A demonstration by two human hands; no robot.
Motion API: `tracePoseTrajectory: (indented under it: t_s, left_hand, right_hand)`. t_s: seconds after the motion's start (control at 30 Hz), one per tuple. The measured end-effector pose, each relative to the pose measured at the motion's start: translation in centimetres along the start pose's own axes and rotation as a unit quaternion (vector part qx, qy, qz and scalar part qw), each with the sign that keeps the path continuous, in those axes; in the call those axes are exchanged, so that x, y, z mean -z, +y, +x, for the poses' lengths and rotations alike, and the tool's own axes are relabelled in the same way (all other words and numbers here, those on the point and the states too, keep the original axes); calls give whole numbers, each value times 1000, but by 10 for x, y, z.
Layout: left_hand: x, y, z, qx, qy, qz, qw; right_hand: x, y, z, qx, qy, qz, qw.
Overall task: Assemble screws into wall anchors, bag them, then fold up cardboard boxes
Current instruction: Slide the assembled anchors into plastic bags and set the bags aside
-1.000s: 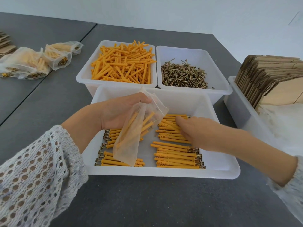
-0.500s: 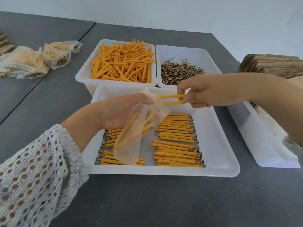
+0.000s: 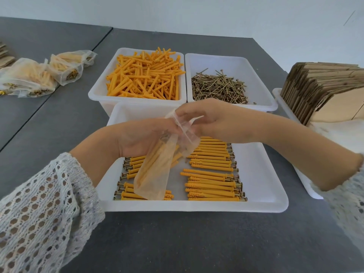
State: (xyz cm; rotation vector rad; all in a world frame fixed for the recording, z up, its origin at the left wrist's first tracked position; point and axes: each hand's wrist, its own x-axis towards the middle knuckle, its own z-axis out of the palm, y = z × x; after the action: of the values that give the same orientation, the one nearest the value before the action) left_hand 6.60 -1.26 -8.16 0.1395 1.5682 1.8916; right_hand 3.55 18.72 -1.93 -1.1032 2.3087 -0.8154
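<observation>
A dark grey worktop below a pale wall carries white tubs. The left hand grips a clear plastic bag by its mouth, above the front tray of assembled anchors. The right hand has its fingers curled at the bag's opening; whether they pinch anything is unclear. Several anchors already hang inside. To load well, hold the mouth wide, feed pieces in point first, and keep the bag over the tray for drops.
</observation>
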Motion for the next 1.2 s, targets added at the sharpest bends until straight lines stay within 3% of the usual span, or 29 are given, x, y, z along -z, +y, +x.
tracePoseTrajectory:
  t_s: [0.07, 0.17, 0.23, 0.3, 0.4, 0.47, 0.57, 0.93, 1.1, 1.2]
  left_hand:
    - [2, 0, 0, 3, 4, -3, 1000]
    - [5, -1, 0, 1, 15, -7, 1000]
    - [4, 0, 0, -4, 23, -7, 1000]
    - [4, 0, 0, -6, 29, -10, 1000]
    - [3, 1, -1, -2, 31, -14, 999]
    - [2, 1, -1, -4, 29, -19, 999]
    - [3, 0, -2, -10, 30, -22, 999]
    - [2, 2, -3, 4, 53, -18, 998]
    - [-4, 1, 0, 5, 156, 88, 984]
    - [-7, 0, 1, 2, 175, 112, 978]
  right_hand:
    - [4, 7, -3, -20, 59, 18, 998]
    - [9, 23, -9, -36, 165, -81, 982]
    - [8, 35, -12, -64, 180, -147, 971]
    - [0, 46, -15, -139, 93, -223, 960]
    - [-30, 58, -20, -224, -71, -401, 886]
    - [-51, 65, -25, -195, -75, -482, 851]
    - [-62, 70, -25, -170, -43, -485, 857]
    - [-40, 61, -25, -181, -109, -398, 893]
    - [-20, 57, -27, -151, -33, -461, 874]
    - [6, 49, -27, -139, 38, -499, 855]
